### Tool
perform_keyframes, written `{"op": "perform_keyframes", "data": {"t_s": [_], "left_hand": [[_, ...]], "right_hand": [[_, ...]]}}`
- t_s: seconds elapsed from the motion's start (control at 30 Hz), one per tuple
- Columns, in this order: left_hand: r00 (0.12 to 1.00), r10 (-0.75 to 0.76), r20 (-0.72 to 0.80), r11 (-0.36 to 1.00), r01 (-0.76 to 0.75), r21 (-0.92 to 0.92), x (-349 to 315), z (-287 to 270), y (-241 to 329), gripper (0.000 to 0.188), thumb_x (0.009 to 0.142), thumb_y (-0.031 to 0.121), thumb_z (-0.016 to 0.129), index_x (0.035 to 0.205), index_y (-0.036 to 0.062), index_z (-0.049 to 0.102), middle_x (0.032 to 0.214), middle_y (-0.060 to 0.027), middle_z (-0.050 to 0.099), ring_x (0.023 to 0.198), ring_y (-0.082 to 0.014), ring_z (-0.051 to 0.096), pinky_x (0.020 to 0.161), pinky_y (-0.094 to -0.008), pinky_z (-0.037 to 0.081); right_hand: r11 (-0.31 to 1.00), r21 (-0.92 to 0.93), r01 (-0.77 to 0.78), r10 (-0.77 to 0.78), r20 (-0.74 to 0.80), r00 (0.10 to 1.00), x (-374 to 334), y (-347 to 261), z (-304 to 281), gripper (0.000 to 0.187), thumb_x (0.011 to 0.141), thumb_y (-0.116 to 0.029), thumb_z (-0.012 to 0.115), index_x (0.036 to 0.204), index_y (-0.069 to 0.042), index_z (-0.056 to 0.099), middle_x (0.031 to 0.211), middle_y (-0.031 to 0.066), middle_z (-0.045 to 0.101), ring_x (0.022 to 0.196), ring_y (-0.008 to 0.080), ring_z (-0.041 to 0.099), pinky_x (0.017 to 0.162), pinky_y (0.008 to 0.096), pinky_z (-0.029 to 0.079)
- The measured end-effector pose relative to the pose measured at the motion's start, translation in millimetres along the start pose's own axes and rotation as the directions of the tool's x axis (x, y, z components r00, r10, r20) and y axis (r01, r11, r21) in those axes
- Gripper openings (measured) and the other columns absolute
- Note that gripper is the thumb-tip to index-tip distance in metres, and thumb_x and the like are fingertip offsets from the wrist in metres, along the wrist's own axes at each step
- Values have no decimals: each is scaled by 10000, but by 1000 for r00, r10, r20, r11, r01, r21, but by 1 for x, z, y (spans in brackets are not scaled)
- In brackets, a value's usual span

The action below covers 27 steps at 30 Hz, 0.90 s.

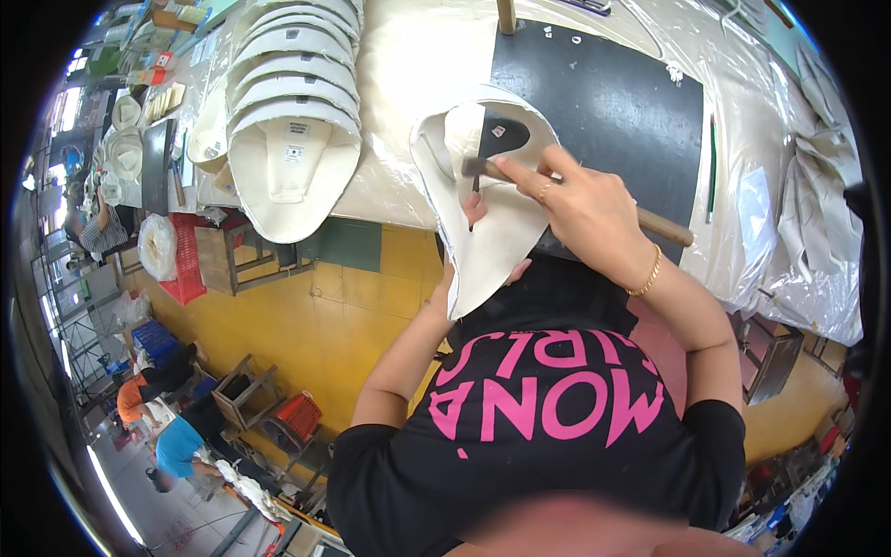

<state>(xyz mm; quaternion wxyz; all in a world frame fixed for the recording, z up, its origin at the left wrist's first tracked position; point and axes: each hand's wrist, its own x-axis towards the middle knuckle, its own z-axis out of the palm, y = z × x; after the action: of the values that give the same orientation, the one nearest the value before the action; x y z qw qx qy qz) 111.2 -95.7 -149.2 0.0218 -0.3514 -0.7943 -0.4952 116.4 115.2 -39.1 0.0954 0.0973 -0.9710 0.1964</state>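
A cream, tapering shell piece point(501, 223) with a stiff curved rim and a large opening tilts over the table's near edge. My right hand point(585, 204) is closed round the wooden handle of a hammer point(664, 225), close to its head, which is over the piece. Under the hammer head stands a thin dark rod-like tool point(476, 184), beside fingertips that show within the piece. My left hand point(520, 270) reaches behind the piece and holds it from below; most of that hand is hidden, so its grip on the thin tool is unclear.
A black board point(640, 111) lies on the plastic-covered table point(390, 176). Several similar cream shells point(295, 167) are stacked to the left. Cream sheets point(803, 186) lie at the right, with a green pencil-like stick point(712, 167). Stools and co-workers point(181, 446) are at lower left.
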Motion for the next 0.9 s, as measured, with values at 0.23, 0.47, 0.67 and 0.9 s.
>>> {"op": "perform_keyframes", "data": {"t_s": [0.23,0.47,0.67,0.9], "left_hand": [[998,46,-33,997,-44,59,-2,2,-4,995,650,412,868,1428,60,356,1278,-150,423,1321,-400,426,1145,-513,187],[989,136,63,974,-145,175,21,-14,11,927,717,452,790,1434,57,354,1352,-154,393,1346,-415,399,1145,-602,184],[993,-115,3,736,87,-672,98,-47,53,644,900,447,604,1323,-28,501,1240,-185,554,1241,-301,494,1069,-397,376],[725,-486,488,696,659,-285,241,-28,54,705,917,671,459,1122,16,620,810,-55,597,717,-92,546,586,-253,445]], "right_hand": [[999,-9,-39,38,-52,998,-4,14,-9,537,813,-62,657,1310,-265,633,826,23,559,593,182,637,504,326,533],[981,136,-141,161,-148,976,-16,26,-7,423,881,-90,645,1273,-246,663,809,51,539,589,237,621,539,382,525],[879,448,-162,304,-267,914,-14,47,-41,373,916,-65,643,1268,-182,677,778,92,519,633,234,545,609,341,476],[930,366,-23,227,-525,821,-47,40,-91,365,849,53,682,1203,-39,686,864,97,576,694,177,553,629,267,466]]}}
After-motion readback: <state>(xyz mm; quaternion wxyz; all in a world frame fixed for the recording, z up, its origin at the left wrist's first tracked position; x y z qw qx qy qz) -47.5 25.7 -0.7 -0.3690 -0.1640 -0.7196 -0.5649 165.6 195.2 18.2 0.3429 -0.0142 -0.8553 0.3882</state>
